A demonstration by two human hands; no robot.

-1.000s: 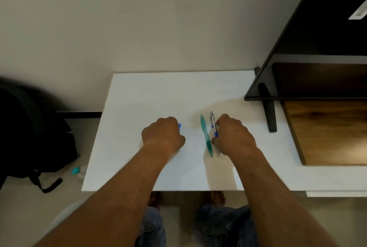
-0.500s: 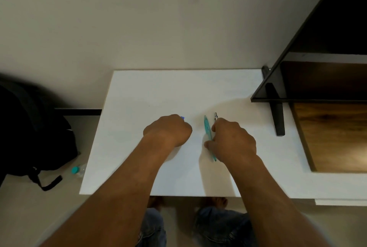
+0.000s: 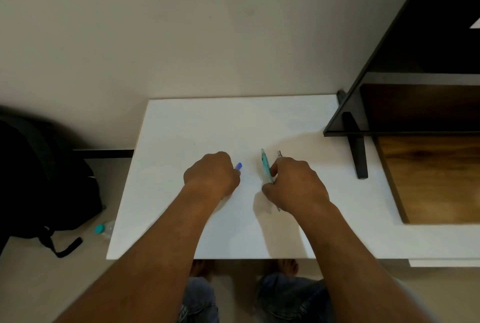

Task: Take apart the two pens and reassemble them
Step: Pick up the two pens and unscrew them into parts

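Observation:
A teal pen lies lengthwise on the white table, right of centre. My right hand covers its near half, with thumb and forefinger pinched on its barrel. A silver pen lies parallel just to the right; only its far end and near tip show from under that hand. My left hand rests on the table as a closed fist to the left of the pens. A small blue pen part sticks out from its fingers.
A black shelf unit overhangs the table's right side, with a black leg on the tabletop and a wooden surface beyond. A black backpack and a bottle sit on the floor at left. A wall stands behind the table.
My right hand has shifted left from the silver pen onto the teal pen and closed on it. My left hand has stayed almost still with the blue part.

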